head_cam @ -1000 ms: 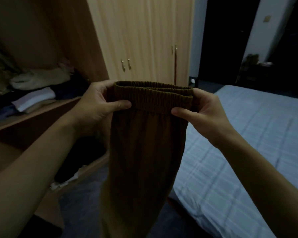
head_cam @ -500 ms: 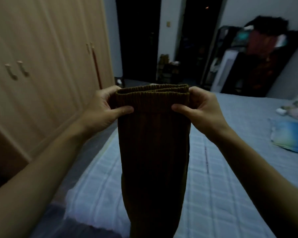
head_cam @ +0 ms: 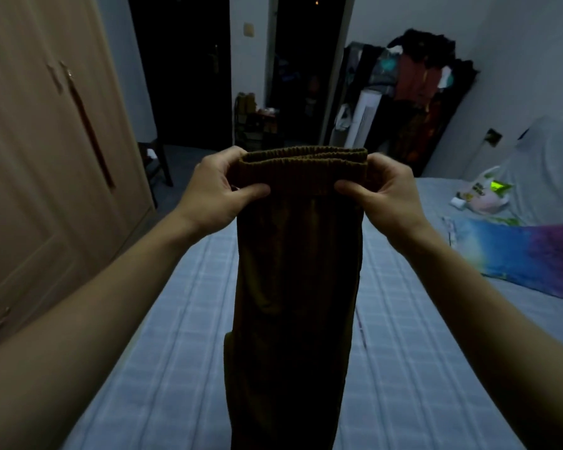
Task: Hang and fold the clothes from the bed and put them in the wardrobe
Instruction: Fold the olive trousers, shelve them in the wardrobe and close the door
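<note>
Place: a dimly lit bedroom in a home.
Bed (head_cam: 182,368): covered by a pale blue checked sheet, filling the lower middle of the view.
Wardrobe (head_cam: 46,157): light wooden doors with small handles are seen at the left, closed.
Clothes rack (head_cam: 416,92): loaded with hanging garments against the far wall.
Doorways (head_cam: 179,69): two dark openings are seen beyond the bed.
Plastic bag (head_cam: 483,193): left on the bed at the right, beside a tie-dyed cloth (head_cam: 527,258).

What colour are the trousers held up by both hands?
Mustard brown, with a ribbed elastic waistband; the trousers show best in the head view, the only one.
</note>
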A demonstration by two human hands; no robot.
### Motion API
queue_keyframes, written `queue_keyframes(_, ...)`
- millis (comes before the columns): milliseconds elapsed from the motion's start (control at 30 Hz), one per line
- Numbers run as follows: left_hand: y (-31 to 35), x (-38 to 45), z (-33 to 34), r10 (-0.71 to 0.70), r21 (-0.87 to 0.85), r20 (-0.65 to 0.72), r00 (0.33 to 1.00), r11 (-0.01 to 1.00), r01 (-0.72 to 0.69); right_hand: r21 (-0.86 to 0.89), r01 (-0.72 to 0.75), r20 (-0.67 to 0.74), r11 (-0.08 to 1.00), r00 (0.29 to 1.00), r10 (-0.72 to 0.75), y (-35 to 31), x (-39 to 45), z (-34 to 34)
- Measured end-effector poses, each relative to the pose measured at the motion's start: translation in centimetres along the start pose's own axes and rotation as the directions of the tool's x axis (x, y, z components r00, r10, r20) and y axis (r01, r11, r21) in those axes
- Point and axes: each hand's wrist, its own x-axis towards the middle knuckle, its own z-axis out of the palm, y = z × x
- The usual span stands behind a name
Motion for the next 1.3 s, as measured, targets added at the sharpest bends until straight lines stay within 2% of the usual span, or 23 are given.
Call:
queue_keyframes(167, -3.2, 6.7, 1.3, -0.065, 0.018, -0.025, 0.998, 0.998, 0.066, 0.016, -0.025, -0.002, 1.0, 1.0, 0.025, 3.6, 6.4, -0.1)
queue_keyframes(433, -7.1, 18.6, 3.1, -0.059, 0.049, -0.09, 0.994, 0.997, 0.063, 0.047, -0.014, -0.048, 0.999, 0.999, 0.016, 9.1, 18.2, -0.8)
queue_keyframes(567, -10.2, 22.3, 4.2, -0.041, 0.168, -0.126, 0.991, 0.984, 0.062, -0.007, -0.053, -0.016, 0.999, 0.998, 0.053, 12.8, 22.9, -0.1)
queue_keyframes(900, -26.3, 24.0, 8.5, -0.185, 0.269, -0.004, 0.983, 0.946, 0.179, -0.244, -0.211, 0.052, 0.947, 0.972, 0.23, 26.5, 23.9, 5.5)
queue_keyframes(1033, -31.3, 24.0, 10.1, -0.194, 0.261, 0.072, 0.978, 0.95, 0.17, -0.271, -0.242, 0.04, 0.932, 0.964, 0.262, 31.7, 23.7, 7.2)
queue_keyframes(1300, -37.8, 24.1, 12.4, -0.223, 0.275, 0.128, 0.966, 0.944, 0.182, -0.294, -0.254, 0.056, 0.921, 0.958, 0.282, 38.5, 23.8, 8.8)
